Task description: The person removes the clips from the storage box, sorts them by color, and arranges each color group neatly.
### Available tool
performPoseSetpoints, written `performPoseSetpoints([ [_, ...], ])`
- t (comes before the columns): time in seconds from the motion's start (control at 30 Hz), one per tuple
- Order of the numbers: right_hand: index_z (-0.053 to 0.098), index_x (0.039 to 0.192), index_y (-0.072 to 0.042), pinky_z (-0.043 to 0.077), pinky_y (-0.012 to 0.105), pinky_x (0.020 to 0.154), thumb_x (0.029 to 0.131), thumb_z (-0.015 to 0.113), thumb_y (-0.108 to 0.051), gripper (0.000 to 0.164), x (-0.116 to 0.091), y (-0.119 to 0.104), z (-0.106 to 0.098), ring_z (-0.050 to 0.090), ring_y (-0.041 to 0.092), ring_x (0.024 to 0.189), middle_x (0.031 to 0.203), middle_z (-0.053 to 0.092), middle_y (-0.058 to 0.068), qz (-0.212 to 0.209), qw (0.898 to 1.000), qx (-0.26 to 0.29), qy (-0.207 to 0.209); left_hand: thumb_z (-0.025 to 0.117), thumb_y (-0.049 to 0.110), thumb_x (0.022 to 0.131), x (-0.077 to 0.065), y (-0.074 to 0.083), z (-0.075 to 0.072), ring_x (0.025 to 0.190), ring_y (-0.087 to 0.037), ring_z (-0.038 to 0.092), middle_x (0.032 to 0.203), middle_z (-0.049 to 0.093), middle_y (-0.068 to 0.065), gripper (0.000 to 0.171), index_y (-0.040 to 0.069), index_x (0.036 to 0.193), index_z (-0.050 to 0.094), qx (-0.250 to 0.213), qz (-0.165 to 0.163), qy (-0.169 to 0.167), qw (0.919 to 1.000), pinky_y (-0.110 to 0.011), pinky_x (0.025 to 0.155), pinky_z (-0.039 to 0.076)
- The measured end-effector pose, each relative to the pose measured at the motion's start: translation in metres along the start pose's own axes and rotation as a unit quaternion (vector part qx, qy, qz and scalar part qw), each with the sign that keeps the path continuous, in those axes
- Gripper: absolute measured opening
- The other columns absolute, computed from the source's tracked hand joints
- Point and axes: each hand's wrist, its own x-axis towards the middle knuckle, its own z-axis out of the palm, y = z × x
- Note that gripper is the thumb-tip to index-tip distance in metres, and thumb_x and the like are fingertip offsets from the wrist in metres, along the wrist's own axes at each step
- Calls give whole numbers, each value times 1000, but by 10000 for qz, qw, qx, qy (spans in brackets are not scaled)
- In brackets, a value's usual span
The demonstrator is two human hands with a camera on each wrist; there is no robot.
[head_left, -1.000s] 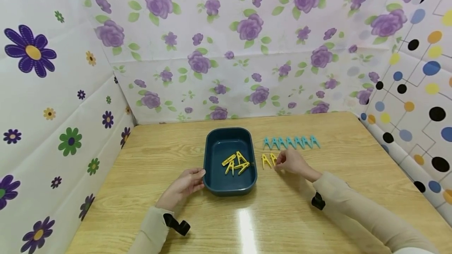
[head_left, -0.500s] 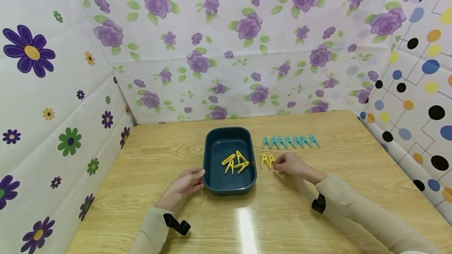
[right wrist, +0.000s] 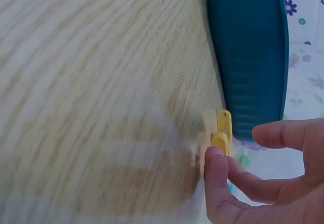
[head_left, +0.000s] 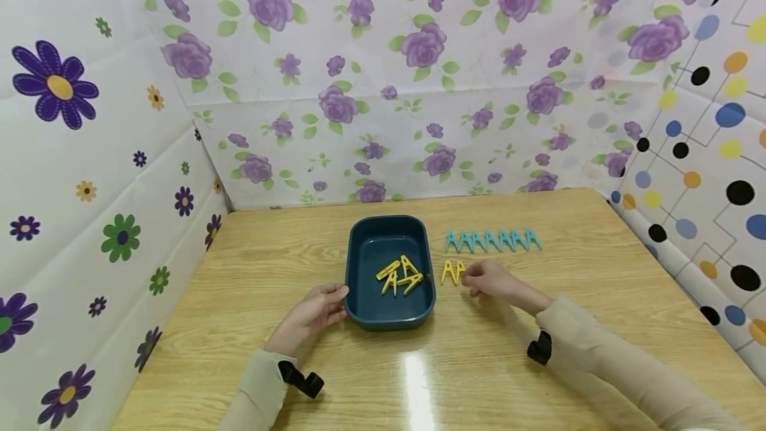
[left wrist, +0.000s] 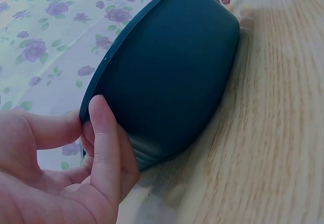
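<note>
My left hand (head_left: 311,316) pinches the left rim of a dark teal plastic bin (head_left: 389,323), thumb at the edge and fingers against the outer wall in the left wrist view. Several yellow clothespins (head_left: 391,283) lie inside the bin. To its right, two yellow clothespins (head_left: 447,273) stand side by side on the table. Right beside the nearer one is my right hand (head_left: 493,282). In the right wrist view its thumb and index finger are spread apart, with the thumb tip close to a yellow clothespin (right wrist: 224,125).
Behind the yellow pair, several blue clothespins (head_left: 491,241) form a row on the wooden table (head_left: 275,245). Flower-print and dotted sheets (head_left: 383,118) wall in the table's back and sides.
The second yellow clothespin has shifted left, closer to the first, along with my right hand. That hand's fingers now sit just right of it. The left hand and bin have stayed put.
</note>
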Motion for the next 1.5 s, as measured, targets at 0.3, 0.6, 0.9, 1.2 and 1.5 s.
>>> performPoseSetpoints([
  [0.3, 61, 117, 4, 56, 39, 78, 96, 57, -13, 28, -29, -18, 2, 62, 33, 101, 117, 60, 24, -981, 9926, -629, 340, 55, 22, 99, -2, 1, 0, 82, -9, 59, 95, 58, 0, 44, -8, 129, 42, 281, 22, 172, 9995, -24, 80, 52],
  [0.6, 66, 107, -7, 54, 27, 69, 96, 59, -13, 15, -64, -39, 13, 64, 19, 87, 109, 65, 13, -1826, 9769, -1018, 449, 54, 15, 99, -6, 8, 14, 69, -10, 58, 81, 59, -1, 29, -6, 118, 48, 1057, 381, 863, 9899, -23, 66, 54],
  [0.9, 67, 103, -16, 52, 25, 70, 92, 65, -19, 11, -89, -90, 34, 63, 12, 85, 99, 66, -2, -2697, 9209, -2752, 585, 54, 9, 99, -11, 8, 32, 67, -17, 62, 91, 63, -16, 33, -3, 129, 51, 2607, 1030, 1811, 9427, -37, 62, 57],
  [1.2, 67, 107, -4, 54, 29, 70, 86, 69, -3, 21, -28, -101, 46, 64, 23, 88, 103, 65, 12, -2891, 9033, -3148, 377, 56, 6, 97, -11, 9, 40, 62, -26, 63, 87, 62, -15, 45, 3, 141, 46, 3303, 1570, 1963, 9098, -25, 49, 49],
  [1.5, 73, 98, -7, 54, 33, 68, 81, 76, -5, 18, 22, -97, 58, 64, 20, 80, 94, 69, 8, -2783, 8770, -3909, 239, 55, 5, 97, -13, 10, 39, 61, -27, 63, 87, 62, -17, 46, 4, 142, 46, 3291, 1542, 1955, 9109, -25, 49, 50],
])
